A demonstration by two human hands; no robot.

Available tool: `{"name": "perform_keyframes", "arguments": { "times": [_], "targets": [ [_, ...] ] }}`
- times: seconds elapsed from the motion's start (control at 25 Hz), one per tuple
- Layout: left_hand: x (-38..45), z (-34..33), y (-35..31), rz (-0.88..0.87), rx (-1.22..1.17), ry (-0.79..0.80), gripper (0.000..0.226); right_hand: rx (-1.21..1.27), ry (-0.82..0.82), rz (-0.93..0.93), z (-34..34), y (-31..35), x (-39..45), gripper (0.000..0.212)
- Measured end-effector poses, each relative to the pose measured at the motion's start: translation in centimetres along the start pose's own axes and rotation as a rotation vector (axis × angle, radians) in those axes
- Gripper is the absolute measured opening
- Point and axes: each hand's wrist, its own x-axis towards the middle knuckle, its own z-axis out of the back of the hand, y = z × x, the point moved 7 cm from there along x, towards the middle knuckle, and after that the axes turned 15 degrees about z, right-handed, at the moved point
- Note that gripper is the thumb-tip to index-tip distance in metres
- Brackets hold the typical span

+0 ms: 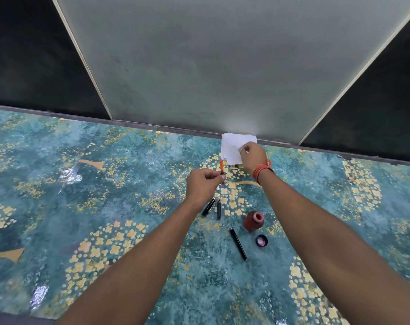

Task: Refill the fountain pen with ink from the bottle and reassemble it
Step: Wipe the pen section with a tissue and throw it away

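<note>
Two grips above the glossy teal floral tablecloth (58,184): left hand (203,185) pinches an ink-filled tube (222,171), right hand (253,157) white tissue (232,146).

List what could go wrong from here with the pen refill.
1. The ink bottle stands uncapped near the right forearm, its cap lying beside it; a careless pull back might tip it.
2. The left hand pinches the thin red-filled converter only lightly; it may slip or drip onto the patterned cloth.
3. The right hand grips white tissue; ink could smear fingers.
</note>
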Motion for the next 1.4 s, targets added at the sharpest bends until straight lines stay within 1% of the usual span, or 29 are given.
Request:
{"name": "perform_keyframes", "arguments": {
  "times": [0.12, 0.24, 0.32, 0.4, 0.52, 0.6, 0.68, 0.76, 0.84, 0.96, 1.0, 1.08, 1.24, 1.32, 1.4],
  "targets": [
    [-1.3, 0.4, -0.7, 0.013, -0.004, 0.0, 0.011, 0.241, -0.113, -0.035, 2.8, 1.4, -1.7, 0.015],
    [-3.2, 0.6, -2.1, 0.005, -0.013, 0.005, 0.012, 0.635, -0.203, -0.149, 5.8, 2.9, -4.0, 0.015],
    [-4.5, 0.7, -3.0, -0.011, -0.023, 0.007, 0.01, 0.878, -0.224, -0.241, 7.5, 4.0, -6.0, 0.016],
    [-5.6, 0.6, -3.6, -0.026, -0.026, 0.017, 0.009, 0.995, -0.231, -0.27, 9.2, 5.4, -7.8, 0.02],
    [-7.5, 0.2, -4.4, -0.059, 0.0, 0.02, 0.007, 1.042, -0.191, -0.244, 11.0, 7.6, -10.4, 0.021],
    [-8.6, -0.1, -5.0, -0.094, 0.045, 0.009, 0.006, 1.061, -0.133, -0.227, 11.0, 8.7, -12.1, 0.021],
    [-9.6, -0.5, -5.5, -0.142, 0.092, 0.006, 0.011, 1.061, -0.074, -0.193, 10.8, 9.8, -13.4, 0.017],
    [-10.5, -1.0, -6.0, -0.188, 0.134, 0.028, 0.012, 1.037, -0.041, -0.151, 10.5, 10.7, -14.4, 0.017],
    [-11.5, -1.4, -6.6, -0.236, 0.193, 0.06, 0.012, 0.979, -0.069, -0.099, 10.5, 11.2, -15.1, 0.023],
    [-12.6, -1.9, -7.3, -0.302, 0.308, 0.078, 0.034, 0.885, -0.172, -0.002, 11.2, 11.4, -15.8, 0.016],
    [-12.8, -2.0, -7.4, -0.316, 0.321, 0.093, 0.033, 0.889, -0.202, 0.003, 11.5, 11.2, -15.8, 0.019],
    [-13.1, -2.2, -7.4, -0.34, 0.301, 0.126, 0.022, 0.94, -0.229, -0.018, 11.8, 10.9, -16.0, 0.025],
    [-13.4, -1.9, -7.1, -0.352, 0.226, 0.174, 0.011, 0.968, -0.233, -0.021, 12.1, 10.6, -16.2, 0.013],
    [-13.5, -1.8, -7.0, -0.345, 0.2, 0.214, 0.014, 0.984, -0.229, -0.068, 12.0, 10.3, -16.4, 0.012],
    [-13.6, -1.7, -6.5, -0.321, 0.197, 0.239, 0.016, 1.051, -0.253, -0.165, 12.2, 10.1, -16.5, 0.016]
  ]
}}
